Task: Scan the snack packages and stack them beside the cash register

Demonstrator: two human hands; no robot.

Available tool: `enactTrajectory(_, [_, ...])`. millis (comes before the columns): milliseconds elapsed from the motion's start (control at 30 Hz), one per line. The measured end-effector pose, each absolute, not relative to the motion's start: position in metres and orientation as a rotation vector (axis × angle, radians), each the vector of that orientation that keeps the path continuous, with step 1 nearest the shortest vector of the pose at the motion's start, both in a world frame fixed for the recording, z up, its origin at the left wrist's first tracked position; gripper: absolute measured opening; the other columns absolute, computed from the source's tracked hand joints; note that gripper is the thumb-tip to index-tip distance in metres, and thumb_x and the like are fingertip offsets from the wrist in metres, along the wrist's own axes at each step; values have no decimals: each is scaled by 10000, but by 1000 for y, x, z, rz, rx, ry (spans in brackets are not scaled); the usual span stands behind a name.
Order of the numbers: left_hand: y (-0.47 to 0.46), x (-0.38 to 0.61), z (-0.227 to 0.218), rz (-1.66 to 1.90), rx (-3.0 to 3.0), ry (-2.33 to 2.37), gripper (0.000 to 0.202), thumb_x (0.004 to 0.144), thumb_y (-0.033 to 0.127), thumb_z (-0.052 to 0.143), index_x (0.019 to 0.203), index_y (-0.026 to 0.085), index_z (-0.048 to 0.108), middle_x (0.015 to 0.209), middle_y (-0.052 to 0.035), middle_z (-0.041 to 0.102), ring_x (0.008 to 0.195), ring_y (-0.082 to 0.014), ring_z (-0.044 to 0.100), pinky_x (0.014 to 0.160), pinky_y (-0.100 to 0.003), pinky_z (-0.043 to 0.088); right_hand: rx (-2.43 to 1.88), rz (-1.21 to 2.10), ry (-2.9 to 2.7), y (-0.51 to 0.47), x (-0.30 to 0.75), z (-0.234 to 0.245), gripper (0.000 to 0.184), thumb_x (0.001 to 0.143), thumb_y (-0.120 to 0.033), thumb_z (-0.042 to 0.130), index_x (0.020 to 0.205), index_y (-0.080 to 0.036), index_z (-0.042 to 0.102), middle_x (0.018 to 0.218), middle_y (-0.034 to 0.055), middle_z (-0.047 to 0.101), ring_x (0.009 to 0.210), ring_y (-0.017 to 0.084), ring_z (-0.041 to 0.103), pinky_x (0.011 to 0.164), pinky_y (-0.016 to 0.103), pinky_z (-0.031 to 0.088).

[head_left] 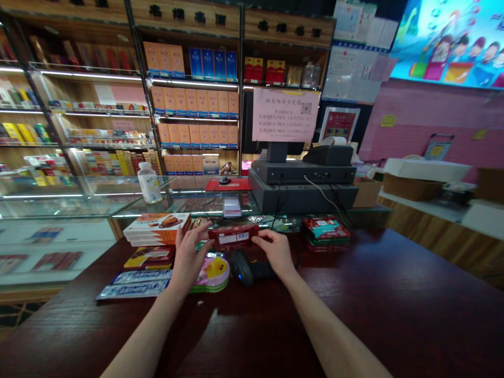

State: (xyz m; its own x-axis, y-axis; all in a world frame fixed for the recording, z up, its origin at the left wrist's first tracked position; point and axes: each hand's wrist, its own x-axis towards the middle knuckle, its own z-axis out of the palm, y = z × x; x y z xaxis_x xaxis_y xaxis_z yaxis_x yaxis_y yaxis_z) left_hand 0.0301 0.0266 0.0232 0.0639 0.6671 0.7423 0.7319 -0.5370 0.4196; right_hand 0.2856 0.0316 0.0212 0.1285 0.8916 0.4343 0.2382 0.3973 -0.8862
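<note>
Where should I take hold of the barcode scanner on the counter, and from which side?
Probably by its handle, the narrower dark end pointing right, coming from the near side with the right hand once it releases the red packet. The scanner lies flat on the counter, its handle close below that hand, while its wider head sits against the duck packet.

Lit wood-and-glass display shelves (pixel 192 82) fill the back, glass display case (pixel 59 247) at left, pink wall (pixel 417 110) at right, patterned floor (pixel 19 315) lower left.
</note>
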Motion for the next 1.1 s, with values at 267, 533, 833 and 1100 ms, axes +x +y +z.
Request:
enactTrajectory(267, [12,29,32,-1435,-2171,-1237,162,952,252,535,946,290,692,1044,24,775,1163,-185,642,1248,-558,112,-1010,419,-1556,31,295,23,164,832,-295,649,875,-268,804,827,40,678,831,212,628,782,323,506])
enactTrajectory(533, [7,27,38,-1307,-2032,-1031,158,920,244,630,906,355,741,1025,68,784,1075,-180,652,1207,-520,216,-1012,470,-1564,24,300,26,257,846,-253,585,978,-273,805,940,27,768,856,214,690,814,331,523])
enactTrajectory(833, [9,24,39,-1252,-2061,-994,165,933,236,613,922,345,736,1037,72,787,1104,-186,647,1210,-533,196,-986,459,-1767,14,312,41,286,907,-311,575,1103,-269,779,1304,81,695,1247,265,621,1097,452,426])
enactTrajectory(1100, [12,26,40,-1169,-2109,-980,158,942,248,592,935,324,730,1074,52,783,1163,-196,649,1226,-542,159,-1117,361,-1987,8,326,47,672,689,-438,869,1317,-327,656,1570,94,437,1400,328,465,1162,520,322])
